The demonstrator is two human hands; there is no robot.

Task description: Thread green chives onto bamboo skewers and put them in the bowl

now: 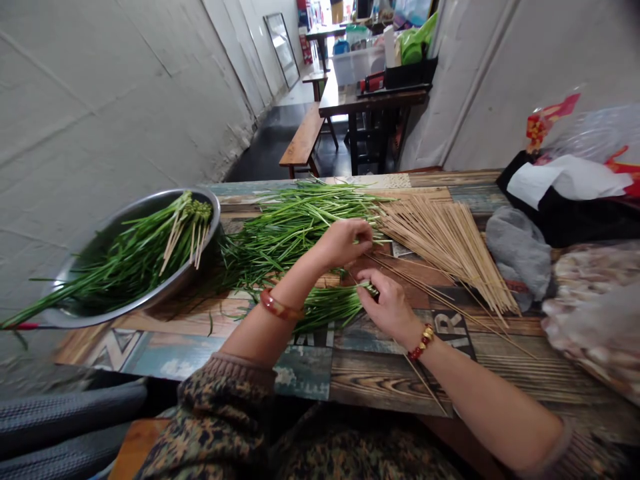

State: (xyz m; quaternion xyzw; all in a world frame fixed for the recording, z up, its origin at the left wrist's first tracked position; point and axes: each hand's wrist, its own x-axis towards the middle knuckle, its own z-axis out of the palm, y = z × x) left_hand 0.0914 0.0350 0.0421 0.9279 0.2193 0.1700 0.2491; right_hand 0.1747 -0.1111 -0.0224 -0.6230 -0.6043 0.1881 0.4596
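Note:
My left hand is closed in a pinch at the right-hand ends of a loose heap of garlic chives; what lies between its fingertips is too small to make out. Just below it, my right hand has its thumb and fingers closed around a thin bamboo skewer, which slants out under the wrist toward the table's near edge. The cut ends of a smaller chive bunch meet the right fingertips. Whether those fingers also grip the bunch is unclear.
Bamboo skewers lie fanned out on the patterned table. To the left, a metal basin holds skewered chives. A mesh bag and a plastic bag of pale food sit at right. Beyond stands a bench.

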